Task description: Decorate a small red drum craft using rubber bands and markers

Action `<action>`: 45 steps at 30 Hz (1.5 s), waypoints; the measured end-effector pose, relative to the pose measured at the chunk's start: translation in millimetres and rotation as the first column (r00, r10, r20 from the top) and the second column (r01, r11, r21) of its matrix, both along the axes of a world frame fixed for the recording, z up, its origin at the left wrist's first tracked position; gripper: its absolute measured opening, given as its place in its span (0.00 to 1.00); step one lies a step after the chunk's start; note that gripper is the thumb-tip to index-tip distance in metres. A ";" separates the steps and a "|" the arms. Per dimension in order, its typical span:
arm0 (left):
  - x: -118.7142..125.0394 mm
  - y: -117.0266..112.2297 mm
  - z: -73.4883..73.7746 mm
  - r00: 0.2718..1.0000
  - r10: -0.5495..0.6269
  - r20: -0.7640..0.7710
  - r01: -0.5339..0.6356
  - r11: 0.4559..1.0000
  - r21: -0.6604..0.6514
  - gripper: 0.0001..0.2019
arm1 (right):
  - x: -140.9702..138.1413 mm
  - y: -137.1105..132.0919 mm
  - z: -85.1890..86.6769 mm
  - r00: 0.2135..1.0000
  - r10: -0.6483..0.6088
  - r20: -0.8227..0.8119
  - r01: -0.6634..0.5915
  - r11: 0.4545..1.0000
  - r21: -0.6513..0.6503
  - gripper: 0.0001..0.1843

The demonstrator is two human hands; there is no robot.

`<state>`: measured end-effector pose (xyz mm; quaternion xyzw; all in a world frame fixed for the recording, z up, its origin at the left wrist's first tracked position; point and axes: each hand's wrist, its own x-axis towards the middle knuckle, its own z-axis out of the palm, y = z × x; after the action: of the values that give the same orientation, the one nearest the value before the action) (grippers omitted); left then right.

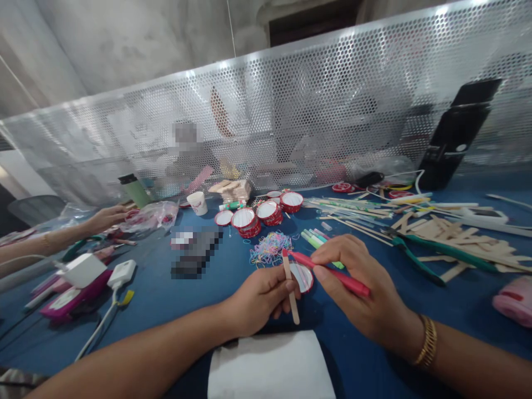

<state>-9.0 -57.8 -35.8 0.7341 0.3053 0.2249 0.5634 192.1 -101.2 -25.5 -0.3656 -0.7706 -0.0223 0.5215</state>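
My left hand (256, 299) is closed round a wooden craft stick (290, 288) and a small round red-rimmed lid (302, 276) held against it. My right hand (361, 291) grips a red marker pen (332, 271), whose tip touches the top of the stick. Both hands hover just above the blue tabletop (174, 299), in front of a white sheet of paper (270, 366). A gold bangle sits on my right wrist.
Several red-rimmed lids (266, 213), a heap of coloured rubber bands (270, 246), markers (313, 238), loose wooden sticks (453, 233) and green pliers (419, 249) lie beyond. Another person's hand (106, 217) rests at left by a plastic bag. A perforated metal screen (291, 111) backs the table.
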 end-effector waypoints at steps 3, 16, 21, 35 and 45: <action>-0.1 0.5 -0.1 1.000 -0.001 -0.009 0.001 1.000 0.010 0.18 | -0.5 0.9 -0.4 0.999 0.030 0.020 -0.029 0.999 -0.016 0.05; -1.1 0.1 -0.4 1.000 -0.004 -0.012 0.004 1.000 0.009 0.18 | 0.1 1.2 0.2 1.000 -0.004 0.019 0.004 1.000 0.000 0.04; -1.0 0.0 -0.3 1.000 -0.007 -0.025 0.007 1.000 0.018 0.17 | -0.2 1.5 0.0 1.000 0.022 0.019 -0.022 1.000 0.004 0.04; -0.2 -0.9 2.4 0.999 -0.012 -0.036 0.013 1.000 0.020 0.18 | 0.0 0.5 -0.3 1.000 -0.013 0.010 0.013 1.000 0.008 0.04; -2.0 -0.2 1.2 0.999 -0.012 -0.043 0.013 0.999 0.031 0.18 | -0.4 0.1 -0.3 1.000 0.000 0.011 0.000 1.000 0.015 0.05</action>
<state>-11.0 -58.0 -34.6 0.7493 0.3092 0.2105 0.5464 191.7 -101.1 -25.8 -0.3616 -0.7733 -0.0303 0.5200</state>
